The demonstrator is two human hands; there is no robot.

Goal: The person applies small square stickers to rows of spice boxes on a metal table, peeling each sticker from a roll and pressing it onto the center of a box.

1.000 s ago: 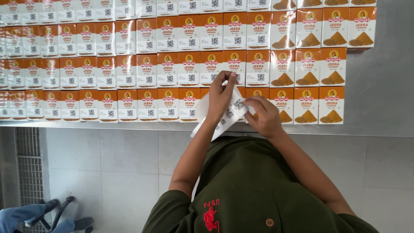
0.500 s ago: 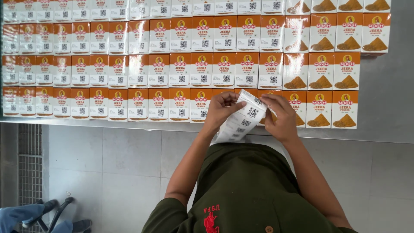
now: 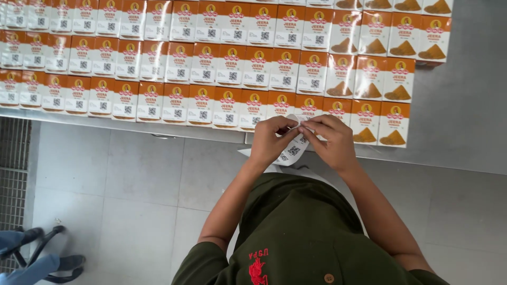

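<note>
A strip of white stickers (image 3: 293,150), each printed with a small square code, is pinched between the left hand (image 3: 272,139) and the right hand (image 3: 331,141); both hands are closed on it with their fingertips drawn together at its upper end, just in front of the worktop's (image 3: 465,121) near edge. The strip hangs down and to the left between the wrists, above the person's dark green shirt (image 3: 306,232). Just beyond the fingers, the nearest row of small orange-and-white cartons (image 3: 227,108) is laid flat and edge to edge on the grey worktop, with further rows packed behind it. At the right end, cartons showing a heap of brown powder (image 3: 393,124) are seen. Pale floor tiles (image 3: 127,179) lie below the worktop, and another person's shoes (image 3: 47,258) are seen at the lower left.
</note>
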